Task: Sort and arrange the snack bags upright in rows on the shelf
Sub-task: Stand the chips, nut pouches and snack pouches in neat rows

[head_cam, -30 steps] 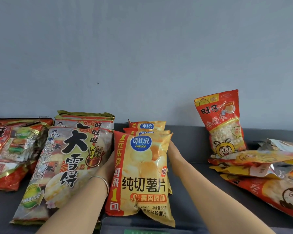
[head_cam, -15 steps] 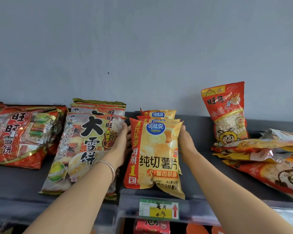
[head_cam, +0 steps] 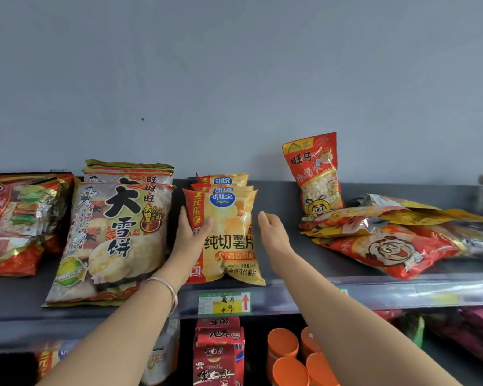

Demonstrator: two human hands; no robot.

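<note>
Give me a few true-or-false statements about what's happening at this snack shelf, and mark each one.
1. The left hand holds the front yellow chip bag. True.
2. The right hand grips that bag too. False: it is open beside the bag's right edge, holding nothing.
3. The red bee bag stands upright against the wall. True.
4. The bags at the right end stand in a neat row. False: they lie flat in a loose pile.
5. A price tag sits on the shelf edge below the chip bags. True.
</note>
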